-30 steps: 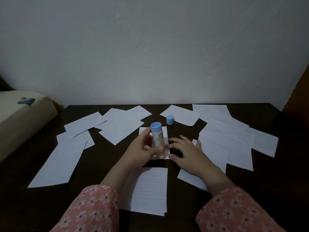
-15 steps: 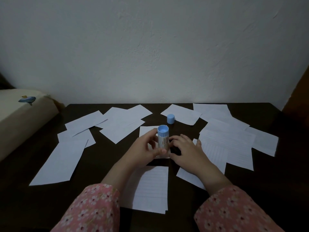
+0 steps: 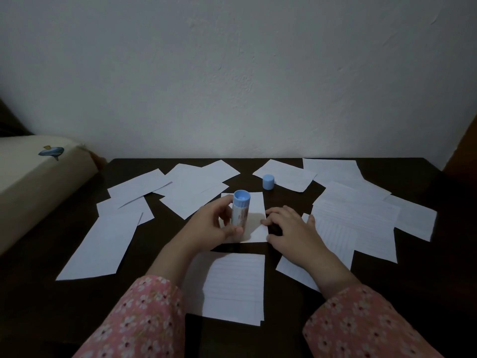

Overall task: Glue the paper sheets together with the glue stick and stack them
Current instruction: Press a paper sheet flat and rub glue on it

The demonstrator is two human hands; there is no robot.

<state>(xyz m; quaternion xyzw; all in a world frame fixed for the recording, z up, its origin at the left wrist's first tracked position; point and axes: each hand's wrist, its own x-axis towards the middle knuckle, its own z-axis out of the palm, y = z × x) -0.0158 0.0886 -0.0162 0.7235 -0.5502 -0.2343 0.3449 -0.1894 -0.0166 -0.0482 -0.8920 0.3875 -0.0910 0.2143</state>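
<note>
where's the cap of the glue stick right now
The blue cap stands on the dark table toward the back, just right of centre in the head view, beside a white sheet and beyond both hands.

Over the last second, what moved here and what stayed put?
The left hand, gripping the glue stick, slid it leftward across the small sheet. The right hand kept pressing that sheet's right edge. The cap and other sheets stayed put.

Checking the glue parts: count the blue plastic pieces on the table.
2: the glue stick held by the left hand over a sheet, and its cap standing farther back. None seem hidden.
</note>
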